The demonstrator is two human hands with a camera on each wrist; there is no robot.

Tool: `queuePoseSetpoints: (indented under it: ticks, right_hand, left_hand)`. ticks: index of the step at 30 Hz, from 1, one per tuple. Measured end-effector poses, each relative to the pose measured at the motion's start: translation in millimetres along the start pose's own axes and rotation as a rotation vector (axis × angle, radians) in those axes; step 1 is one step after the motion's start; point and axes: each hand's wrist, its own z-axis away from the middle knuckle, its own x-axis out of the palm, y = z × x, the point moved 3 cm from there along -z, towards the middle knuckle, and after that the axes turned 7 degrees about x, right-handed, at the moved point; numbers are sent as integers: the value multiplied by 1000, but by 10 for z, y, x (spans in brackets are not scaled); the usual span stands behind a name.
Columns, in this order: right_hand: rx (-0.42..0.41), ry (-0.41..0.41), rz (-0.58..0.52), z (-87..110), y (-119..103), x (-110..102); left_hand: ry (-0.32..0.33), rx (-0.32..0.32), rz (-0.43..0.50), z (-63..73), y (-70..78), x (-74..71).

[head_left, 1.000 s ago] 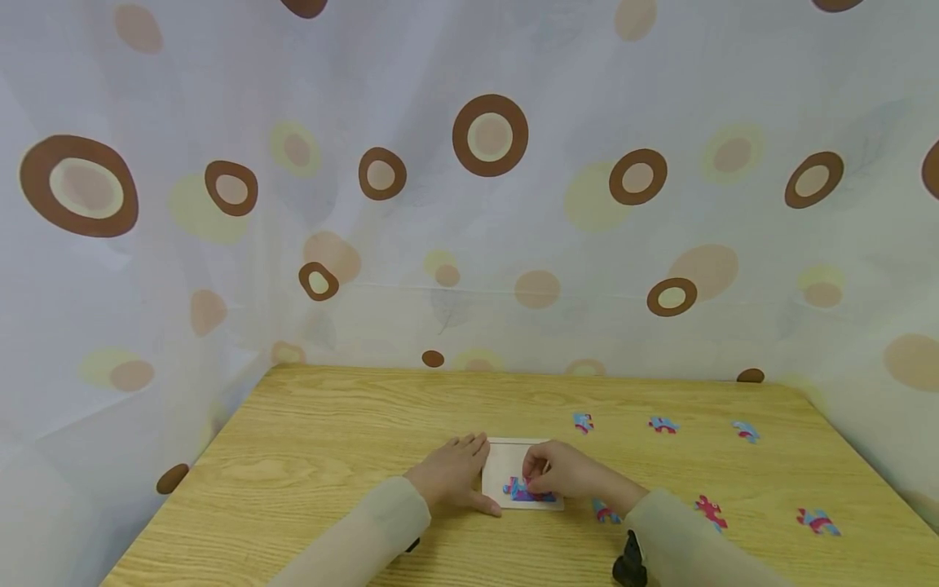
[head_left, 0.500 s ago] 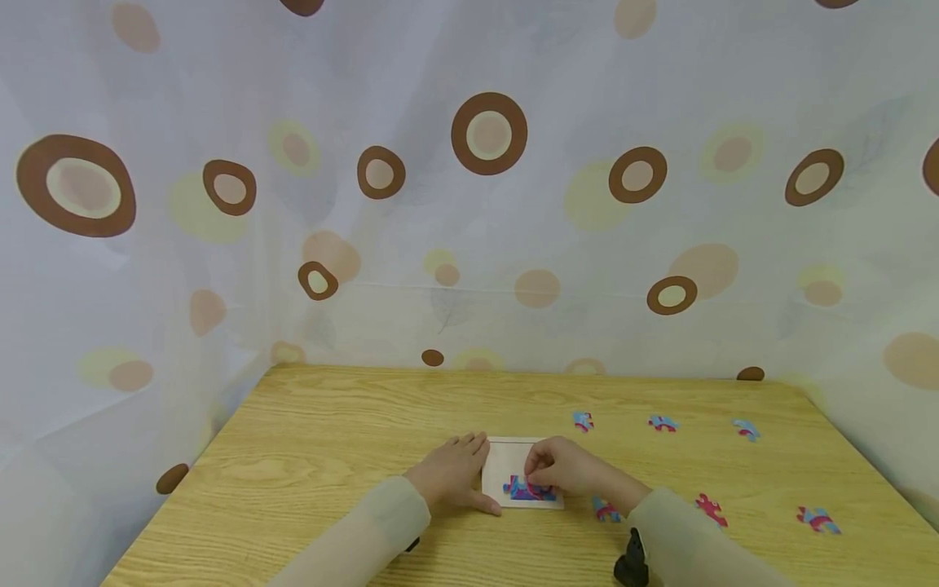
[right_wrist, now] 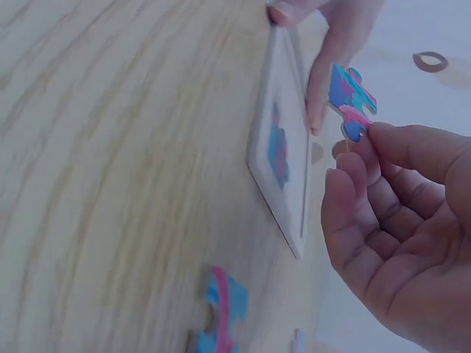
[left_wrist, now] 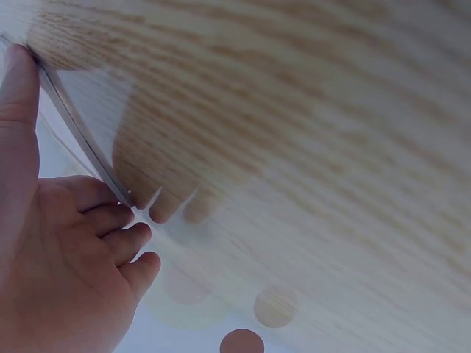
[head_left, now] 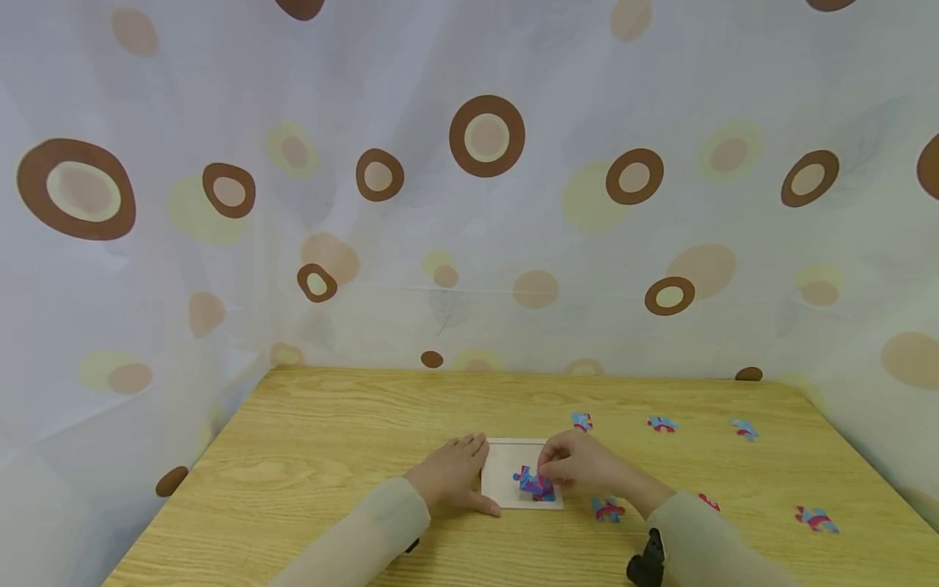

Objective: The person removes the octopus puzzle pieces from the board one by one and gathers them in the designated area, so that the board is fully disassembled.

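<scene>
My right hand (head_left: 583, 466) pinches a blue, pink and purple jigsaw puzzle piece (right_wrist: 350, 99) between thumb and fingers, holding it up off the white puzzle tray (head_left: 501, 474). In the right wrist view a gap shows between that piece and the tray. Another puzzle piece (right_wrist: 278, 152) lies inside the tray; in the head view it sits at the front right corner, partly covered by the held one. Along the tray's left edge rests my left hand (head_left: 449, 475), fingers spread, the thumb by the front corner and the fingertips by the back corner.
Loose puzzle pieces lie right of the tray: one (head_left: 607, 509) close under the right forearm, one (head_left: 708, 501) mostly behind the sleeve, one (head_left: 817, 519) farther right. Several more, such as this piece (head_left: 662, 424), lie toward the back. A patterned curtain (head_left: 484, 244) encloses the wooden table (head_left: 330, 456).
My right hand has raised a puzzle piece off the tray and shifted slightly right and up with it. The left hand has stayed at the tray's edge.
</scene>
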Motion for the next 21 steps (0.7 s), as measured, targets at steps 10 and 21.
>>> queuePoseSetpoints:
  ticks: [10, 21]
  right_hand:
    - [41, -64, -28, 395, 114, -261]
    - [29, -244, -132, 938, 468, -518]
  left_hand:
    - [-11, 1, 11, 15, 15, -17]
    - [-11, 7, 16, 36, 28, -40]
